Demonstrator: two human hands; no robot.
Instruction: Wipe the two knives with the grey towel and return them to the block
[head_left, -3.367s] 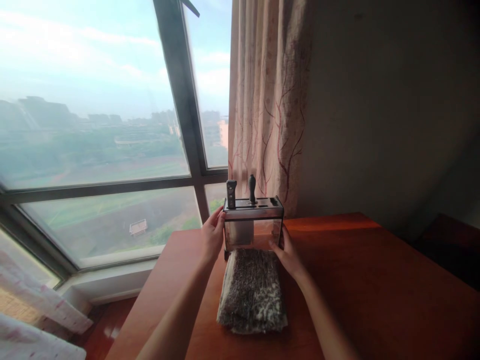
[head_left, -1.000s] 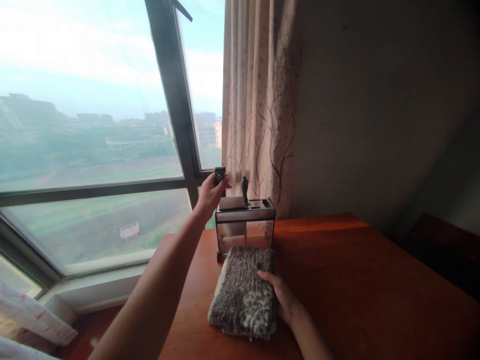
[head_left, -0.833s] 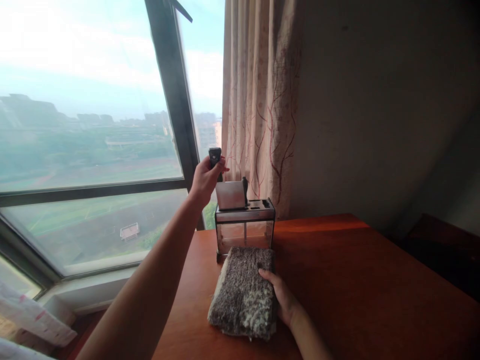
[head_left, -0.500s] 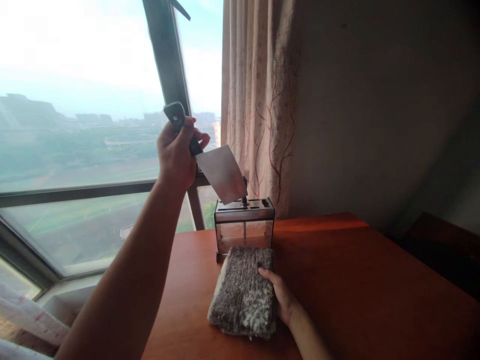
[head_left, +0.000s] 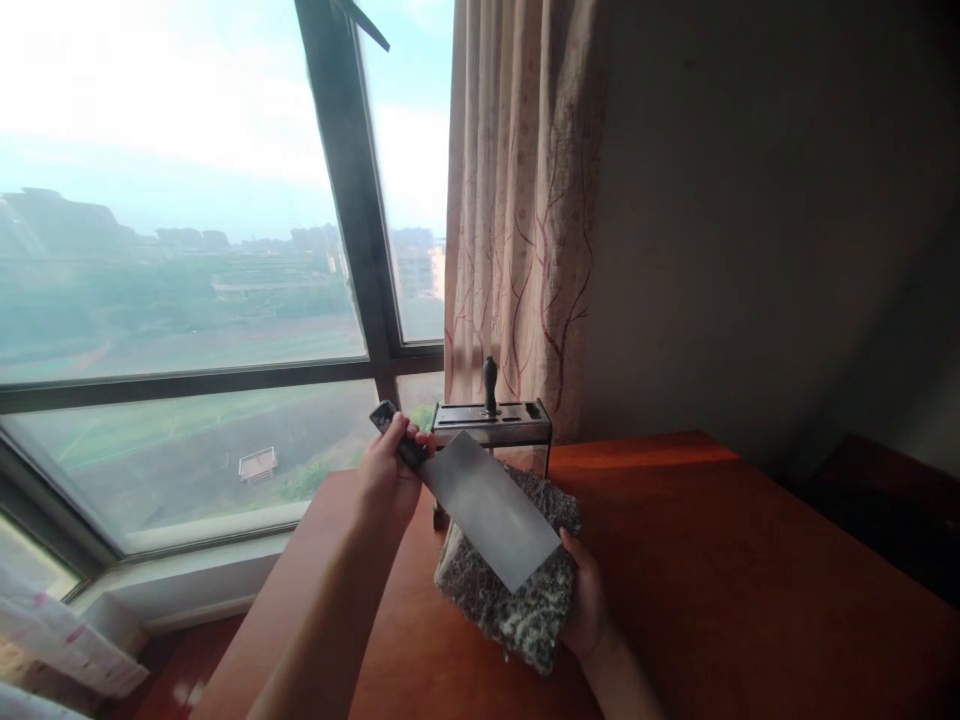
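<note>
By the worktop's [head_left: 712, 580] far edge, in front of the knife block [head_left: 495, 431], the left hand [head_left: 390, 470] grips the dark handle of a cleaver [head_left: 495, 515], just lowered from above the block, which brings blade over cloth. The right hand [head_left: 589, 605] holds the folded, shaggy grey cloth [head_left: 517, 625] by its right side. The broad, dull-grey blade slants rightward; contact is unclear.

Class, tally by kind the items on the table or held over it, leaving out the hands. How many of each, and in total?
Cleaver: 1
Folded gray cloth: 1
Knife block: 1
Dark-handled tool upright in the block: 1
Total: 4
</note>
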